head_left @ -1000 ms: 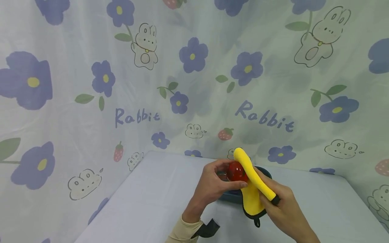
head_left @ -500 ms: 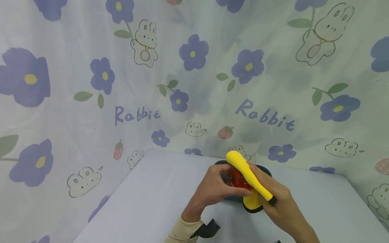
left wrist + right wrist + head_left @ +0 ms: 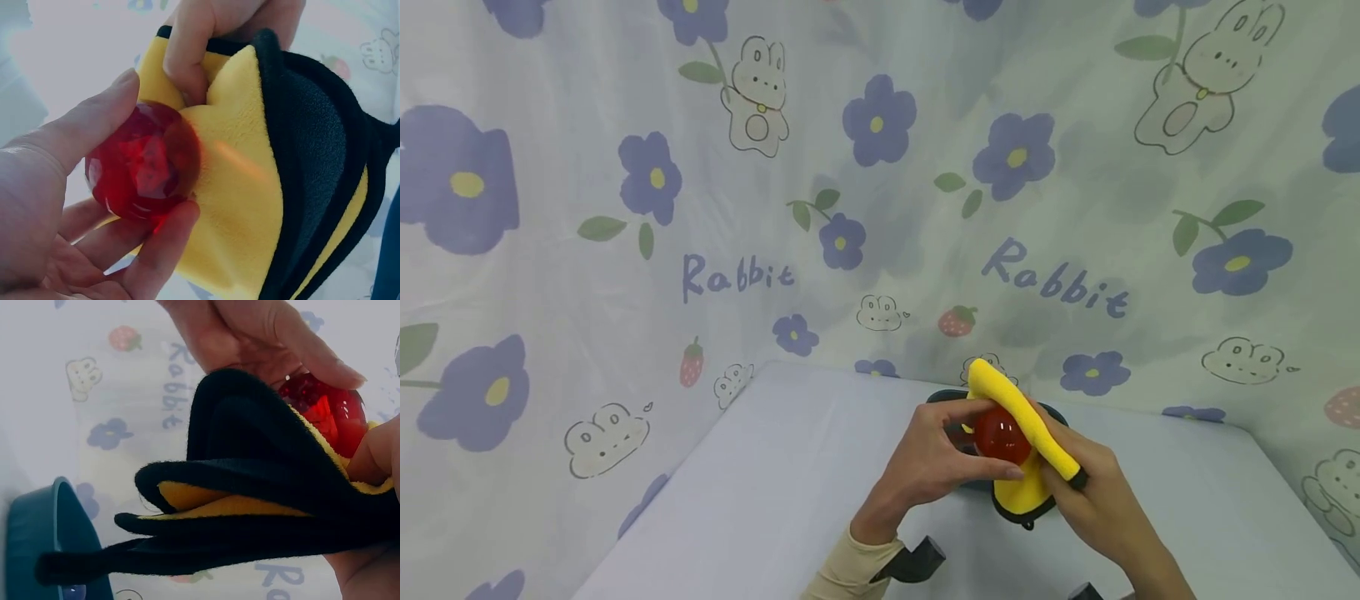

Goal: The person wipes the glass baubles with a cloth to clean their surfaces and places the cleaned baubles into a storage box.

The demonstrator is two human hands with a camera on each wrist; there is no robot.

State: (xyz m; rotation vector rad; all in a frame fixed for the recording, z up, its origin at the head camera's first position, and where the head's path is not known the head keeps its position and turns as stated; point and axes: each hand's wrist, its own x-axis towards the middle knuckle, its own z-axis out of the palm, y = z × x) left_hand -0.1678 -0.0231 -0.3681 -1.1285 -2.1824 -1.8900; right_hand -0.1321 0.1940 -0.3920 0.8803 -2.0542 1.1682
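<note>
A shiny, see-through red ball (image 3: 1002, 435) is pinched between the thumb and fingers of my left hand (image 3: 921, 462), held above a dark teal basin. In the left wrist view the ball (image 3: 142, 164) lies against a yellow cloth (image 3: 240, 212) with black edging. My right hand (image 3: 1108, 504) grips this folded cloth (image 3: 1026, 421), its fingers tucked into the folds, and presses it to the ball's right side. Dark layers of the cloth (image 3: 250, 450) fill the middle of the right wrist view, where a black hanging loop (image 3: 75, 567) sticks out. The cloth hides part of the ball.
Behind and below the hands, the teal basin (image 3: 31, 534) stands on a white table (image 3: 760, 492); something purplish and clear (image 3: 74, 592) shows in it. A curtain (image 3: 880, 217) with flowers and rabbits hangs behind the table. Black camera mounts sit at both wrists.
The cloth end dipped left over the ball, then swung back up, uncovering more of it. The ball sits slightly lower and further right than a second ago. Both hands keep their hold.
</note>
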